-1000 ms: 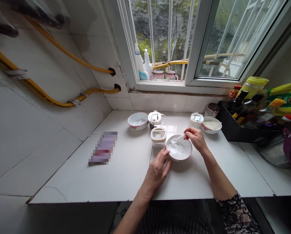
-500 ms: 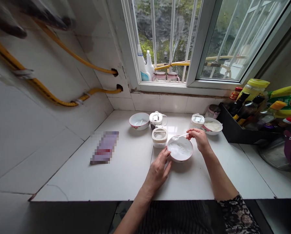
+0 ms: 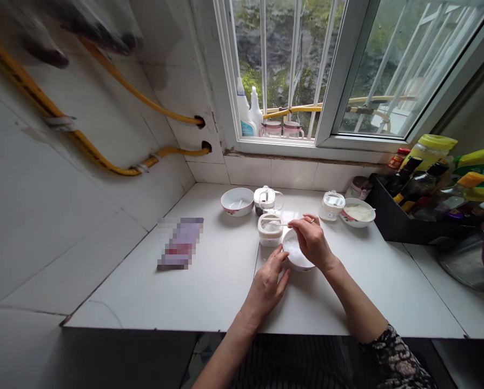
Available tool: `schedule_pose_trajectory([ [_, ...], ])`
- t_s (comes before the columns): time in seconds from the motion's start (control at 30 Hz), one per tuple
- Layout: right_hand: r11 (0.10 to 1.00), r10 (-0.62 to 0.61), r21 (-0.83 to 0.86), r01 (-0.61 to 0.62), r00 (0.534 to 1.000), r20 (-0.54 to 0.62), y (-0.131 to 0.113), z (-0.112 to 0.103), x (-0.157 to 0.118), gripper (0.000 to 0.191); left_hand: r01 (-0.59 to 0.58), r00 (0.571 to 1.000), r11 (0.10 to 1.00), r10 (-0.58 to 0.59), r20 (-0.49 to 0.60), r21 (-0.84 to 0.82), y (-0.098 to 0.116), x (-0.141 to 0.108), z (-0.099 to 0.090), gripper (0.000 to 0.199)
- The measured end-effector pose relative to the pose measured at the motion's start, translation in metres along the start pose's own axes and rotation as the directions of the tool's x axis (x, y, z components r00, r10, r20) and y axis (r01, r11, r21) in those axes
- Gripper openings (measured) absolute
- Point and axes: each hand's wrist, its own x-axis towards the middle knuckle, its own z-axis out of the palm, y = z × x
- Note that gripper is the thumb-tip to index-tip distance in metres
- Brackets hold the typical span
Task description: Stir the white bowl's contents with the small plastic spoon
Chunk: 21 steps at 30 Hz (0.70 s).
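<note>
A home kitchen. A white tiled counter (image 3: 209,281) runs along white tiled walls below a barred window (image 3: 306,70). Yellow gas hoses (image 3: 104,162) enter the wall at left. Small bowls (image 3: 237,201) and lidded seasoning jars (image 3: 332,205) stand on the counter; a black tray (image 3: 391,227) at right holds sauce and oil bottles (image 3: 420,183). Cleaning bottles (image 3: 247,113) stand on the sill.

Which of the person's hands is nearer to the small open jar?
Right. The right hand holds a small spoon over the open jar; the left hand rests lower, at the near rim of the bowl.
</note>
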Motion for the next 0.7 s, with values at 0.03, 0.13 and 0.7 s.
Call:
schedule_pose_trajectory([
  [0.03,1.0,-0.002,-0.004,0.002,1.0,-0.025,0.0,-0.002,0.0,0.02,0.0,1.0,1.0,0.0,0.001,0.0,0.0,0.0,0.0,0.04],
  [0.13,0.984,0.167,0.08,-0.158,0.977,-0.133,0.003,-0.012,0.0,0.014,-0.013,1.0,1.0,0.013,0.009,0.004,-0.001,0.0,-0.001,0.039],
  [0.7,0.74,0.621,0.229,-0.633,0.773,0.129,0.018,-0.019,-0.006,0.013,0.012,1.0,1.0,-0.011,0.028,-0.017,0.001,0.0,-0.003,0.041],
])
